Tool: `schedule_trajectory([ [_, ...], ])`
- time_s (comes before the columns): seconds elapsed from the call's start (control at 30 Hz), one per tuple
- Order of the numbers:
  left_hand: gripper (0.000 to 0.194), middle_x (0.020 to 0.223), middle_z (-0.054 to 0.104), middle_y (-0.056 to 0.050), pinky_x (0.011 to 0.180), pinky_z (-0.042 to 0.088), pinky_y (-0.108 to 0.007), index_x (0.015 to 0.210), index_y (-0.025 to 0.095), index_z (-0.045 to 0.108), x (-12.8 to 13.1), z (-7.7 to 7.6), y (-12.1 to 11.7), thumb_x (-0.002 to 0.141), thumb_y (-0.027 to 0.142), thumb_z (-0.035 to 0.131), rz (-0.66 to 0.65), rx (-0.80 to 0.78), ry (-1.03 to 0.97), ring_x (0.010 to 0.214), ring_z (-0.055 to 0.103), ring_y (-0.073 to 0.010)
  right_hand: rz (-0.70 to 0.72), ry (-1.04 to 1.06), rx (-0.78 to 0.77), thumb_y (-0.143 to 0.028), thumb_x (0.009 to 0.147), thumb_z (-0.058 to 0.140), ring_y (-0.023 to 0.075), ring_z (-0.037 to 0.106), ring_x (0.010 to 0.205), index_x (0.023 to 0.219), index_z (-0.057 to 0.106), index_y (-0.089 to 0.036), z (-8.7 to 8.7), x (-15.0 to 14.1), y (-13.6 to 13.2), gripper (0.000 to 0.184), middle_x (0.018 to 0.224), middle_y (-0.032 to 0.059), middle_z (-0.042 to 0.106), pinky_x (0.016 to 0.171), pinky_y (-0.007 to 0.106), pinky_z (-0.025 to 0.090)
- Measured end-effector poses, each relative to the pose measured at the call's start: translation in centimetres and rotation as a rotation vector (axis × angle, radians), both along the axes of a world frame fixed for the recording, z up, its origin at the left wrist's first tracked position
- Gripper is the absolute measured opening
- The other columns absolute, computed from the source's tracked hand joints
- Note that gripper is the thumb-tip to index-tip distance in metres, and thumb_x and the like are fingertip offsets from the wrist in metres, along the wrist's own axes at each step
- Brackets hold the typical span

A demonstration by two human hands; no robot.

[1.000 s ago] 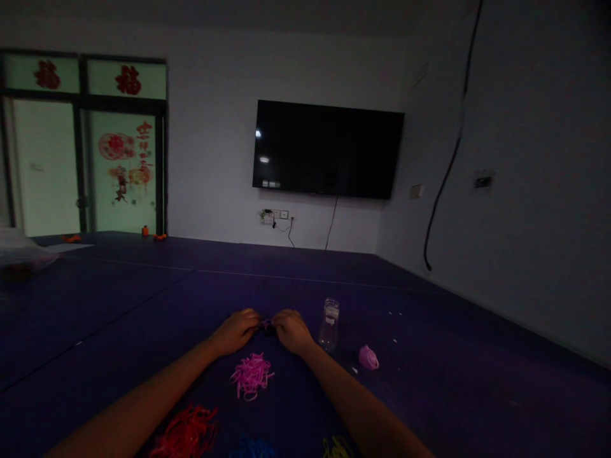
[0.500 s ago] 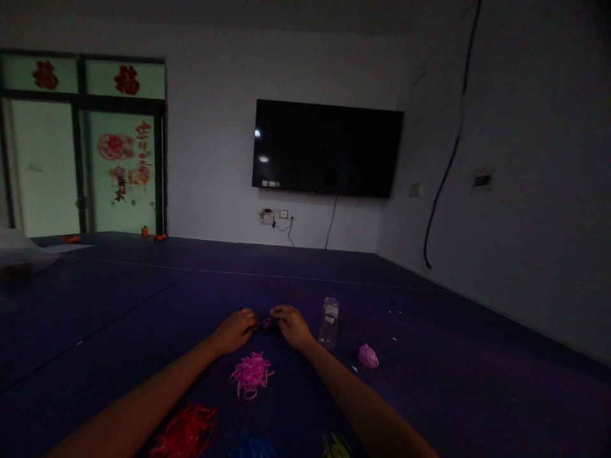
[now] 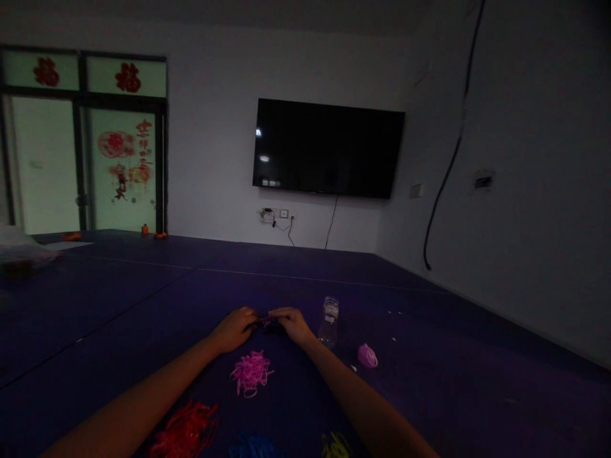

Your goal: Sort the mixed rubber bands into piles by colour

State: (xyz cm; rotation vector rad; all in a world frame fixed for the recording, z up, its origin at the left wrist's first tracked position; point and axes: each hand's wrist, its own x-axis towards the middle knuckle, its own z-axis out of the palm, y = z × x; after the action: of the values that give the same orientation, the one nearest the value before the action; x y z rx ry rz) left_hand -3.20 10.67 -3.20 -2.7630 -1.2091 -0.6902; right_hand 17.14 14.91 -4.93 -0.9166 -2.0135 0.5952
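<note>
My left hand (image 3: 237,329) and my right hand (image 3: 292,324) face each other low over the purple surface, fingers curled inward. Between them is a small dark object, its kind unclear in the dim light, with a pink rubber band (image 3: 266,322) at it. The right fingertips pinch by the pink band; the left fingers are closed at the dark object's other side, partly hidden. Nearer to me lies a loose pile of pink rubber bands (image 3: 252,373). Just right of my right hand stands a clear bottle (image 3: 329,321).
A pink rounded bundle (image 3: 367,355) lies right of the bottle, near white scraps. Red bands (image 3: 186,429), blue bands (image 3: 252,445) and yellow-green bands (image 3: 336,445) lie closest to me. A translucent plastic bag (image 3: 23,248) is at far left. Orange items (image 3: 160,236) sit along the back edge.
My right fingers have straightened and shifted slightly over the dark object, and the pink band between the hands has changed shape. My left hand stays almost in place.
</note>
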Motion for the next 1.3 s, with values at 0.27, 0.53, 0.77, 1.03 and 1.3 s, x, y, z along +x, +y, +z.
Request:
schedule_trajectory([
  [0.27,0.03,0.105,0.062,-0.007,0.089,0.041,-0.034,0.106,0.021,0.058,0.0,0.2,-0.3,0.082,0.009,0.044,-0.004,0.003,-0.019,0.1,0.054,-0.0205,0.013,0.045,-0.01,-0.01,0.073,0.043,0.019,0.063,0.095,0.089,0.073,-0.018,-0.1,0.0,0.0,0.034,0.094,0.0058,0.071,0.09,0.034,0.047],
  [0.53,0.033,0.111,0.06,-0.005,0.091,0.041,-0.035,0.112,0.023,0.055,0.1,0.4,-0.2,0.085,0.009,0.042,-0.135,0.051,-0.014,0.104,0.052,-0.0197,0.11,0.08,0.0,-0.013,0.073,0.044,0.0195,0.063,0.094,0.086,0.073,-0.022,0.1,0.0,0.1,0.033,0.092,0.0028,0.071,0.09,0.036,0.046],
  [0.77,0.038,0.112,0.059,-0.006,0.091,0.041,-0.036,0.115,0.023,0.054,0.1,0.4,-0.3,0.083,0.006,0.042,-0.184,0.103,0.008,0.105,0.051,-0.0205,0.133,0.128,0.001,-0.019,0.075,0.046,0.0209,0.063,0.094,0.088,0.073,-0.023,-0.3,-0.2,0.3,0.03,0.092,0.0034,0.071,0.091,0.039,0.046],
  [1.03,0.04,0.111,0.058,-0.006,0.09,0.04,-0.036,0.114,0.023,0.054,0.1,0.3,-0.2,0.079,0.005,0.046,-0.123,0.094,0.031,0.105,0.05,-0.021,0.044,0.087,0.029,-0.013,0.073,0.044,0.0198,0.064,0.093,0.087,0.073,-0.021,-0.4,-0.2,0.1,0.033,0.092,0.0039,0.071,0.089,0.037,0.046],
  [1.3,0.022,0.097,0.06,-0.006,0.081,0.042,-0.032,0.097,0.019,0.059,0.2,0.4,-0.4,0.084,0.01,0.044,-0.104,0.097,0.05,0.093,0.053,-0.0198,0.023,-0.063,0.167,-0.004,0.071,0.043,0.0165,0.065,0.086,0.078,0.073,-0.022,0.4,-0.5,-1.2,0.036,0.084,0.0011,0.072,0.086,0.031,0.047],
])
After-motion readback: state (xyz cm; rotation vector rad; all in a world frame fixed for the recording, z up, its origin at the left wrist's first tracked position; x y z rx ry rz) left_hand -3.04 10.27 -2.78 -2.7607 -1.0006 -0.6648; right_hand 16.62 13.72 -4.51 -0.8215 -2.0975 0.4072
